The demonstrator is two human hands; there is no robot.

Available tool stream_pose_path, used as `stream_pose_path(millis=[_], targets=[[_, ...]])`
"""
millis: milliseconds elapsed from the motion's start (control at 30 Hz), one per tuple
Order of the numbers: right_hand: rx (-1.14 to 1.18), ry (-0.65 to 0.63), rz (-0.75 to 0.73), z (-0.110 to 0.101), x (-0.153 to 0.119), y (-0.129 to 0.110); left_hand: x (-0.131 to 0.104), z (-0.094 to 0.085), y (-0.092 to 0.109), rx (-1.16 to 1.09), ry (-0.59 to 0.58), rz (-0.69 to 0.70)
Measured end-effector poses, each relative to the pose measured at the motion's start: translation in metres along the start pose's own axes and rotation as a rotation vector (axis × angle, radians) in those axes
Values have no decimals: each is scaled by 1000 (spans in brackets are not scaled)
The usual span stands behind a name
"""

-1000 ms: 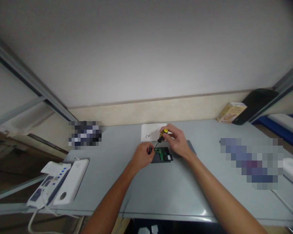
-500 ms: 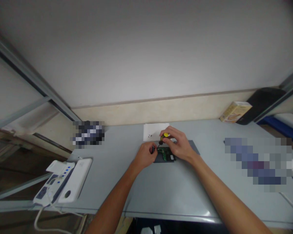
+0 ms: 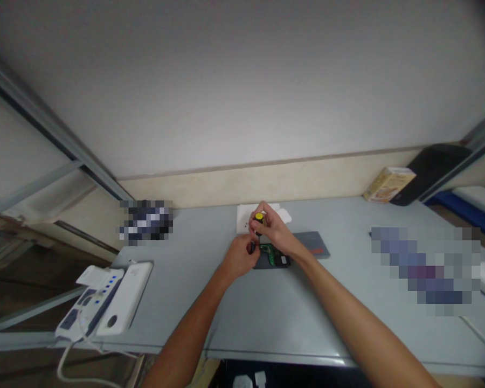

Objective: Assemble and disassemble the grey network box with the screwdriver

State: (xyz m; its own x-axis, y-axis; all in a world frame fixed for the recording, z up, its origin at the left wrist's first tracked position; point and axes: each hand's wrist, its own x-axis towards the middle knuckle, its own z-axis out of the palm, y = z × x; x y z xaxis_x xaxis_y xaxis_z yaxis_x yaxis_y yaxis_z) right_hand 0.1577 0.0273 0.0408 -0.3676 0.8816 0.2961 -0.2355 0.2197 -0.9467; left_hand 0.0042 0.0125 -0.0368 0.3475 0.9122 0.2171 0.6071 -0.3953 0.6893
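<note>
My right hand (image 3: 275, 231) is closed around a small screwdriver (image 3: 259, 217) with a yellow-capped, black handle. It stands nearly upright, its shaft pointing down at the left end of a green circuit board (image 3: 271, 255). Whether the tip touches the board, I cannot tell. At that same end my left hand (image 3: 240, 256) pinches a small black part (image 3: 251, 247), partly covered by the fingers. The board has a black section on its right and lies over a dark grey flat pad (image 3: 312, 243).
Behind my hands lies white paper (image 3: 243, 213) with several tiny dark specks. A power strip (image 3: 91, 302) and a white flat device (image 3: 125, 299) are at the left. A yellow box (image 3: 389, 185) leans near a black panel (image 3: 438, 170) at the back right.
My right hand has shifted left with the screwdriver, which has gone from slanted to nearly upright. More of the pad and paper shows on the right. My left hand has barely moved.
</note>
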Motion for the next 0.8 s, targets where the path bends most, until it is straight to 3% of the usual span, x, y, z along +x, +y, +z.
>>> stream_pose_path(millis=[100,267,500,733,800], targets=[[77,92,-23,2,-4,10,0,-1,1,-7,-8,-8],[218,120,-27,-5,-9,14,0,-3,2,-7,-22,28],[220,240,-21,-18,-11,22,0,-2,1,3,-23,34],[162,85,-46,-8,-13,15,0,-2,1,15,-7,57],[174,91,-60,-5,-14,16,0,-1,1,15,-5,42]])
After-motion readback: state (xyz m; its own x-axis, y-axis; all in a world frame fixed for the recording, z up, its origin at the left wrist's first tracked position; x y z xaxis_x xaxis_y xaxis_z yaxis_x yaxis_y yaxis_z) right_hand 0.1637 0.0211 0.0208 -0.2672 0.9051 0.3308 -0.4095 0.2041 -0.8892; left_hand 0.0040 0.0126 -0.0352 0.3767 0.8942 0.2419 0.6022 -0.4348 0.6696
